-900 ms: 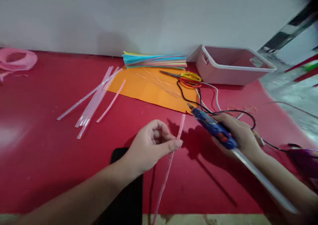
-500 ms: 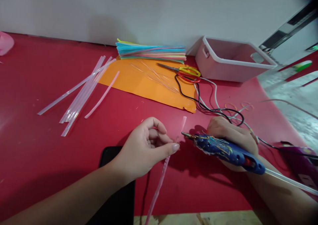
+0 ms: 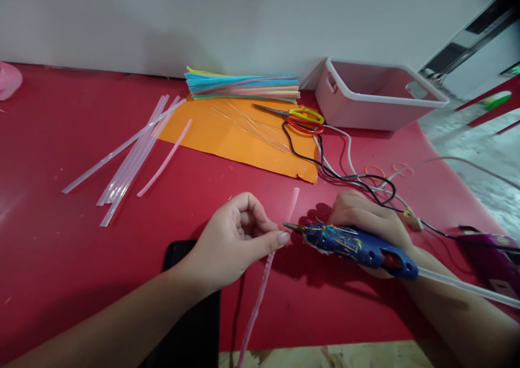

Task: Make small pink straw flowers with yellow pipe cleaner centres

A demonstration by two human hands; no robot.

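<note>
My left hand (image 3: 239,243) is closed, thumb and forefinger pinching a thin pink twisted strip, likely a pipe cleaner (image 3: 257,308), that hangs down past the table's front edge. My right hand (image 3: 369,221) wraps round a blue hot glue gun (image 3: 345,243), smeared with dried glue. Its metal nozzle points left, close beside my left fingertips; whether it touches the strip I cannot tell. A clear glue stick (image 3: 467,288) juts from the gun's back end. Just beyond my fingertips a short pale pink piece (image 3: 293,201) shows against the red table.
Clear glue sticks (image 3: 134,167) and a pink strip (image 3: 166,159) lie at left. Behind are an orange envelope (image 3: 244,140), scissors (image 3: 298,116), bundled pipe cleaners (image 3: 244,86) and a pink bin (image 3: 365,105). Cables (image 3: 345,178) run right; a black flat object (image 3: 190,314) lies under my left forearm.
The glue gun in my right hand has moved left, bringing its nozzle closer to my left fingertips. My left hand keeps its pinch; the view has shifted slightly.
</note>
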